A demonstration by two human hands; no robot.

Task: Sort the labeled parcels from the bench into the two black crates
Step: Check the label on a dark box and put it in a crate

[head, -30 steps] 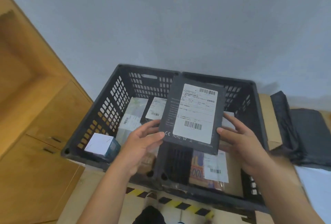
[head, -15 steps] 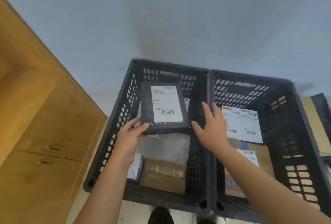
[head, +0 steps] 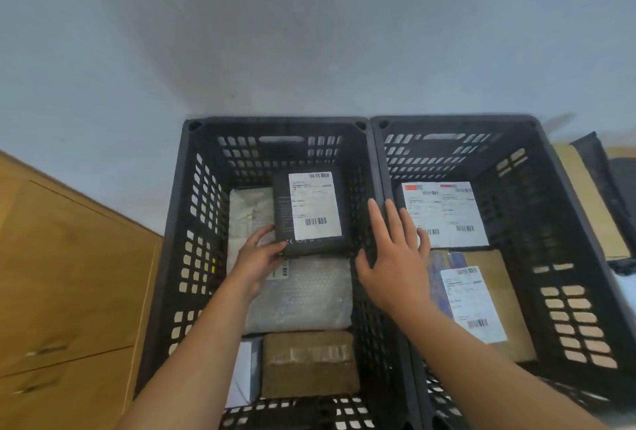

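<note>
Laying the black parcel (head: 311, 211) flat, label up, in the centre crate (head: 277, 121): left hand (head: 256, 261) grips its corner, right hand (head: 392, 257) spread empty.

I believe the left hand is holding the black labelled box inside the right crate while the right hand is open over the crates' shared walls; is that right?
Not quite. The head view shows the black labelled box inside the left crate, not the right crate. The left hand does hold its near corner, and the right hand is open over the shared walls.
</note>
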